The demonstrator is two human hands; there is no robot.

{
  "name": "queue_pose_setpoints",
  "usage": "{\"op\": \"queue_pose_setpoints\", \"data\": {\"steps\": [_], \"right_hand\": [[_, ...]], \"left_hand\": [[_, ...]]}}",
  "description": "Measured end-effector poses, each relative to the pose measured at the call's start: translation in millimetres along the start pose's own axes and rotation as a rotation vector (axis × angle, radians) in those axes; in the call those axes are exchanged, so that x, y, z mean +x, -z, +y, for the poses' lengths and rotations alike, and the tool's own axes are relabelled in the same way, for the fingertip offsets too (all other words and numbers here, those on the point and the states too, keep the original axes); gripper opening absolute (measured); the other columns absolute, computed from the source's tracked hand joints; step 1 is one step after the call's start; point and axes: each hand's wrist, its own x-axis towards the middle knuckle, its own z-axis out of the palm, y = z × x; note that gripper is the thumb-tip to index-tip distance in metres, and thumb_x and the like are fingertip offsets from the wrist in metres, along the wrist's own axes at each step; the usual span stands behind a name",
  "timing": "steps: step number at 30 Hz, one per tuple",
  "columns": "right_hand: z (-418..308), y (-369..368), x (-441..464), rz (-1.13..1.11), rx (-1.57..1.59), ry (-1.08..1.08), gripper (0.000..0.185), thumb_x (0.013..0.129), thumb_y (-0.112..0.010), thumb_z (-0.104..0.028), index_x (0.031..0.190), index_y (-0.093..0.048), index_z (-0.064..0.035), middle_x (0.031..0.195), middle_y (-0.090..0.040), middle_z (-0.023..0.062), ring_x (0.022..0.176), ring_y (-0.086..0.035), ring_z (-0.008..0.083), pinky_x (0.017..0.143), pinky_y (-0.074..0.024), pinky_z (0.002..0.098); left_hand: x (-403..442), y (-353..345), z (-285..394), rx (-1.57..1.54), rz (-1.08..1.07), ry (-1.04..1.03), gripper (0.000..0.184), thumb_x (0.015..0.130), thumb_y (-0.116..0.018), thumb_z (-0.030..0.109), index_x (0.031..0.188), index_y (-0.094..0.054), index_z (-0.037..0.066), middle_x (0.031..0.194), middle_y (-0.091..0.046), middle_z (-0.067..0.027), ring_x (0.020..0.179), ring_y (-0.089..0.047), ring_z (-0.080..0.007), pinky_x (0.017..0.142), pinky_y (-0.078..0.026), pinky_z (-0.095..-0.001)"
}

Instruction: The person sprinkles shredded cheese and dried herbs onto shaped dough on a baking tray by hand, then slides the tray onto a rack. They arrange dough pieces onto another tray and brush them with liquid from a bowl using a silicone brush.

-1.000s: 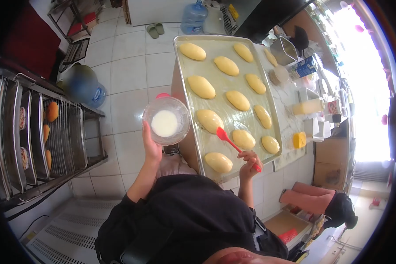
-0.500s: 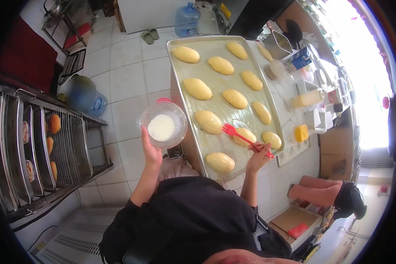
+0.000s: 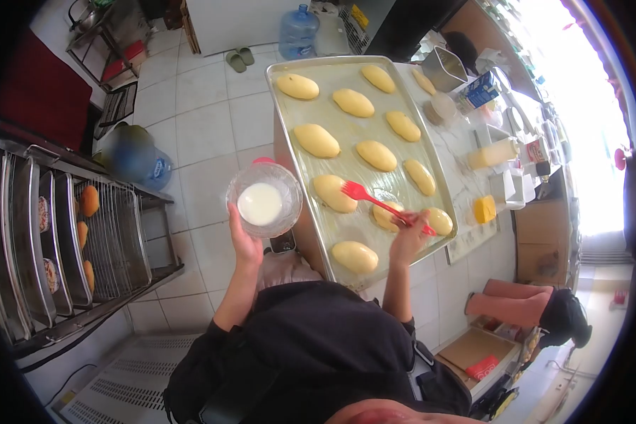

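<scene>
My left hand (image 3: 246, 244) grips a clear bowl (image 3: 287, 189) from below and beside; a milky white liquid (image 3: 260, 203) lies in it. In my right hand (image 3: 408, 237) is a red pastry brush (image 3: 377, 201), its head over the right side of an oval dough piece (image 3: 332, 192); I cannot tell whether it touches. Several pale yellow dough ovals rest on a large metal baking tray (image 3: 311, 230). The nearest ones, such as the dough piece (image 3: 355, 257) at the tray's front, look shiny. Another dough piece (image 3: 439, 221) lies just beyond my right fingers.
A rack (image 3: 113, 279) with trays of baked goods stands at left. Right of the tray, a marble counter (image 3: 454, 152) holds a metal tin (image 3: 444, 69), a blue carton (image 3: 479, 92) and a yellow block (image 3: 484, 210). A water jug (image 3: 299, 34) and green slippers (image 3: 239, 59) are on the floor.
The brush has moved left and upward, from the right edge of the dough oval to over its surface. My right hand has shifted slightly left. The bowl stays nearly in place.
</scene>
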Motion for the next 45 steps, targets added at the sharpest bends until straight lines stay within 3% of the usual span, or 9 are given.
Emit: {"op": "queue_pose_setpoints", "data": {"steps": [5,9,18,21,27,34,37,40,45], "right_hand": [[18.5,-35.7,11.3,-0.187,-0.093,-0.088,0.043,0.093,-0.038,-0.029,0.062,-0.046,0.0,0.063,-0.056,0.0121,0.051,-0.055,0.0168,0.048,-0.0498,0.0278],[25.3,-30.7,40.4,-0.084,-0.035,-0.036,0.044,0.092,-0.041,-0.031,0.062,-0.047,0.0003,0.061,-0.055,0.0122,0.05,-0.055,0.0173,0.047,-0.0503,0.028],[18.6,22.2,51.7,0.027,-0.131,-0.195,0.042,0.09,-0.045,-0.034,0.063,-0.044,-0.002,0.062,-0.054,0.0112,0.051,-0.055,0.0176,0.05,-0.0506,0.0291],[-0.1,16.2,49.2,-0.017,-0.086,-0.074,0.042,0.09,-0.044,-0.034,0.064,-0.045,-0.0018,0.062,-0.054,0.0107,0.05,-0.054,0.0169,0.048,-0.0494,0.0274],[4.0,-54.3,17.5,-0.213,-0.11,-0.047,0.044,0.091,-0.043,-0.031,0.064,-0.051,0.003,0.059,-0.055,0.0108,0.046,-0.055,0.0155,0.045,-0.0472,0.0245],[3.1,-82.5,9.7,-0.338,-0.216,0.035,0.039,0.09,-0.046,-0.027,0.063,-0.046,0.0007,0.059,-0.054,0.0109,0.047,-0.055,0.0154,0.044,-0.0482,0.0244],[6.3,-72.7,-9.4,-0.492,-0.366,0.186,0.037,0.09,-0.048,-0.022,0.062,-0.047,0.0017,0.057,-0.055,0.0098,0.047,-0.055,0.0138,0.044,-0.0454,0.0232],[-9.2,-55.5,-16.9,-0.666,-0.559,0.508,0.036,0.089,-0.049,-0.019,0.06,-0.048,0.0016,0.055,-0.055,0.008,0.048,-0.055,0.012,0.045,-0.043,0.0228],[-29.6,-51.4,-21.0,-0.64,-0.527,0.532,0.034,0.089,-0.05,-0.018,0.061,-0.051,0.0014,0.056,-0.057,0.0073,0.049,-0.055,0.0115,0.047,-0.0428,0.0231]], "left_hand": [[-6.7,-4.8,6.1,-0.023,0.01,-0.011,0.06,0.09,-0.033,0.049,0.129,-0.031,0.004,0.128,-0.039,-0.0081,0.119,-0.037,-0.0199,0.098,-0.03,-0.0353],[-8.7,5.4,10.0,-0.056,0.042,-0.043,0.054,0.091,-0.032,0.044,0.132,-0.03,0.008,0.128,-0.04,-0.007,0.117,-0.04,-0.0197,0.097,-0.033,-0.0352],[-10.5,21.0,11.2,-0.072,0.07,-0.107,0.054,0.091,-0.031,0.044,0.132,-0.03,0.008,0.127,-0.041,-0.007,0.117,-0.04,-0.0196,0.097,-0.033,-0.0354],[-10.2,21.4,13.5,-0.069,0.085,-0.107,0.054,0.092,-0.031,0.044,0.131,-0.03,0.007,0.127,-0.041,-0.0067,0.117,-0.04,-0.0192,0.097,-0.033,-0.0354],[-9.6,13.5,12.4,-0.066,0.075,-0.083,0.054,0.092,-0.032,0.043,0.131,-0.032,0.007,0.128,-0.041,-0.0063,0.117,-0.04,-0.0187,0.097,-0.033,-0.0349],[-12.8,18.8,15.9,-0.071,0.069,-0.1,0.053,0.092,-0.031,0.043,0.131,-0.032,0.007,0.128,-0.04,-0.0067,0.117,-0.04,-0.0192,0.097,-0.033,-0.035],[-12.0,22.7,15.8,-0.072,0.083,-0.117,0.053,0.092,-0.031,0.043,0.131,-0.031,0.007,0.128,-0.04,-0.0069,0.117,-0.039,-0.0193,0.098,-0.032,-0.0351],[-10.1,24.6,16.2,-0.087,0.103,-0.126,0.054,0.092,-0.031,0.043,0.131,-0.031,0.007,0.128,-0.04,-0.0071,0.118,-0.039,-0.0194,0.098,-0.032,-0.0351],[-8.3,19.0,19.2,-0.09,0.103,-0.138,0.054,0.092,-0.031,0.043,0.131,-0.03,0.006,0.129,-0.039,-0.007,0.118,-0.038,-0.0194,0.098,-0.031,-0.0351]]}}
